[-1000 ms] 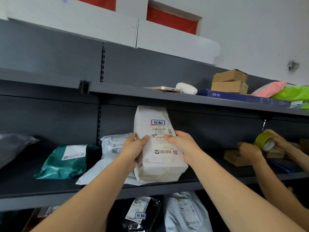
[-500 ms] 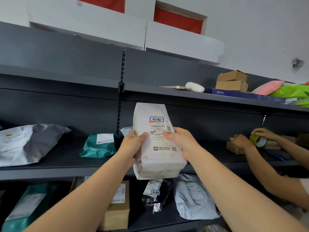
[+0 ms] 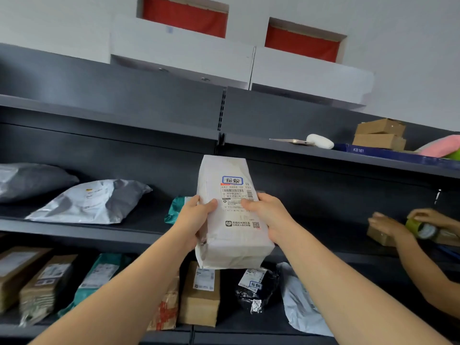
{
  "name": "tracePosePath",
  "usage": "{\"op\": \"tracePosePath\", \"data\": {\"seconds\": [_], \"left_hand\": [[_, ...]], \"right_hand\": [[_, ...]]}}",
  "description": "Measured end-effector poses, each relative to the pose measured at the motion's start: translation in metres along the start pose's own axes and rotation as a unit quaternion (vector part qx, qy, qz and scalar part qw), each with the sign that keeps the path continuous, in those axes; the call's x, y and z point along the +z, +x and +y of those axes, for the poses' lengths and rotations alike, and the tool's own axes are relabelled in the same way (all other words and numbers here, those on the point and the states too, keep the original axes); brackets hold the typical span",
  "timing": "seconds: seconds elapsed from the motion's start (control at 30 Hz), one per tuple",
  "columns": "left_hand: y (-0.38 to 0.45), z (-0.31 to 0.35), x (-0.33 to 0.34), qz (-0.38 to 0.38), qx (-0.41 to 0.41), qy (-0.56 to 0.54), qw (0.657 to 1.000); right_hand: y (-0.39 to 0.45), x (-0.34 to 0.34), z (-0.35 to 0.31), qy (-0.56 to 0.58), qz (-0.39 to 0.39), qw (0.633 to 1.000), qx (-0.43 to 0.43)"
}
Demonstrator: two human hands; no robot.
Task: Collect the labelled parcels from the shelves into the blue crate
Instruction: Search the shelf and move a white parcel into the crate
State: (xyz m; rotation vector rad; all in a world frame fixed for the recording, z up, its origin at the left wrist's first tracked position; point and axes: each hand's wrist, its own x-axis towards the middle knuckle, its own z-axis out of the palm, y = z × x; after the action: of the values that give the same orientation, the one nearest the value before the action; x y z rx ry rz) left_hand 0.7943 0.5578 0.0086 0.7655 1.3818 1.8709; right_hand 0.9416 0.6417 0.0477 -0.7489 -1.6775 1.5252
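A tall white parcel (image 3: 231, 220) with a printed shipping label and a blue-framed sticker stands upright in front of the dark grey shelving, held clear of the middle shelf (image 3: 104, 236). My left hand (image 3: 196, 215) grips its left edge and my right hand (image 3: 268, 215) grips its right edge, thumbs on the label side. A black parcel (image 3: 258, 287) with the same blue-framed sticker lies on the lower shelf under it. The blue crate is out of view.
Silver-grey bags (image 3: 92, 201) and a teal bag (image 3: 175, 210) lie on the middle shelf. Cardboard boxes (image 3: 201, 295) and bags fill the lower shelf. Another person's hands (image 3: 398, 225) hold a tape roll (image 3: 420, 229) at the right. Boxes (image 3: 379, 134) sit on the top shelf.
The parcel has come off the middle shelf toward me, still held in both hands. The view has swung left and pulled back, so more of the left and lower shelves shows.
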Motion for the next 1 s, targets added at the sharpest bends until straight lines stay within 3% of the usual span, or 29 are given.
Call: {"op": "tracePosePath", "data": {"seconds": [0.47,1.0], "left_hand": [[-0.071,0.001,-0.064,0.138,0.029,0.002,0.990],[-0.199,0.033,-0.191,0.324,0.057,-0.005,0.944]], "right_hand": [[-0.025,0.069,0.014,0.001,-0.122,0.992,0.011],[-0.093,0.231,0.022,0.012,-0.302,0.953,0.026]]}}
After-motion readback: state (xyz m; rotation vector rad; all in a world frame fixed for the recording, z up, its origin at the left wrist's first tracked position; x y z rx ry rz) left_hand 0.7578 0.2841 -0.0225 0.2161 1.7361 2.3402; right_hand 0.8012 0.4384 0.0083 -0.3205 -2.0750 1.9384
